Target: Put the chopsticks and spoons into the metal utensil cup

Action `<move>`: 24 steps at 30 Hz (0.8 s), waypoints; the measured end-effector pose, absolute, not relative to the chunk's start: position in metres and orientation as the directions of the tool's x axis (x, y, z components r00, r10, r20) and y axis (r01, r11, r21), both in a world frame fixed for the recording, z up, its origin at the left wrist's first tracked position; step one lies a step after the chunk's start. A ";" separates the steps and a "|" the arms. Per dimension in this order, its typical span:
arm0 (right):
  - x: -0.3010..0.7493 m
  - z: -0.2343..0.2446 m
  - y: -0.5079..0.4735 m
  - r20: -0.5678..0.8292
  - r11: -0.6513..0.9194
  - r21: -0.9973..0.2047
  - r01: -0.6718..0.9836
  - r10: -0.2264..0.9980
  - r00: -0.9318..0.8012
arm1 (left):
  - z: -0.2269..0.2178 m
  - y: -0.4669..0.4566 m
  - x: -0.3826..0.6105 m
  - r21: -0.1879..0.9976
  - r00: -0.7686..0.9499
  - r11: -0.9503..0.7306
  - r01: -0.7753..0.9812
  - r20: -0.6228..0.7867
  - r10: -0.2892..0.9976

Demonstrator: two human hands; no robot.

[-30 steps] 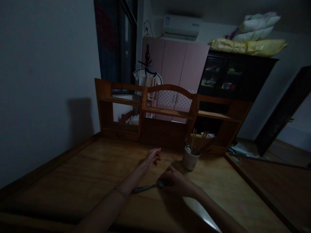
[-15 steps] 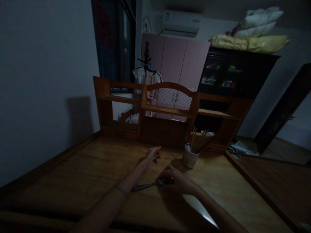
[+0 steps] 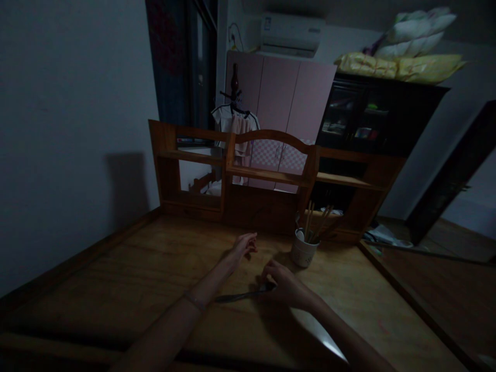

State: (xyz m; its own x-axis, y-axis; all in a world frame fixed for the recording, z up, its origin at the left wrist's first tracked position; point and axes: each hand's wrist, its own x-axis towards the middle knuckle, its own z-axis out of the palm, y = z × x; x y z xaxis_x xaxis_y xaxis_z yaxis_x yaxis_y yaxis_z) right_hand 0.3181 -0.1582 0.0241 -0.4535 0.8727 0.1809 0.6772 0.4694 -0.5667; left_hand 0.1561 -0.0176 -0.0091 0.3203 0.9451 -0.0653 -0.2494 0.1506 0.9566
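Observation:
My right hand (image 3: 284, 284) is closed around the head end of a metal spoon (image 3: 238, 297); the spoon's handle points left, low over the wooden desktop. The fingers partly hide the spoon's bowl. My left hand (image 3: 244, 244) is farther forward and to the left, its fingers loosely bent and apart, with nothing in them. A white cup (image 3: 303, 253) stands just beyond my right hand, holding several chopsticks (image 3: 315, 222) and other utensils.
A wooden shelf unit (image 3: 267, 175) runs along the back edge of the desk (image 3: 155, 268). A wall (image 3: 77, 129) borders the left side. Behind stand a pink wardrobe (image 3: 279, 98) and a dark cabinet (image 3: 380, 111).
My right hand has moved slightly right and turned the spoon, so less of its bowl shows. The spoon's handle end has shifted right. My left hand has barely moved, its fingers slightly straighter.

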 end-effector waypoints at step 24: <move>0.344 0.059 -0.157 0.206 0.215 -0.951 0.224 0.976 -0.064 | -0.007 -0.019 0.159 0.960 0.310 0.158 -0.233 -0.081 0.947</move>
State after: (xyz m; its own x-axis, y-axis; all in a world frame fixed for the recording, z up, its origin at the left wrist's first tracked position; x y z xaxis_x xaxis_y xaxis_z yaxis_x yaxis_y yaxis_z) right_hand 0.3439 -0.1572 0.0592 -0.0644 0.9765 0.2057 0.2240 0.2150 -0.9506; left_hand 0.1587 -0.0191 -0.0073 0.3104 0.9471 -0.0808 -0.2326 0.1581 0.9596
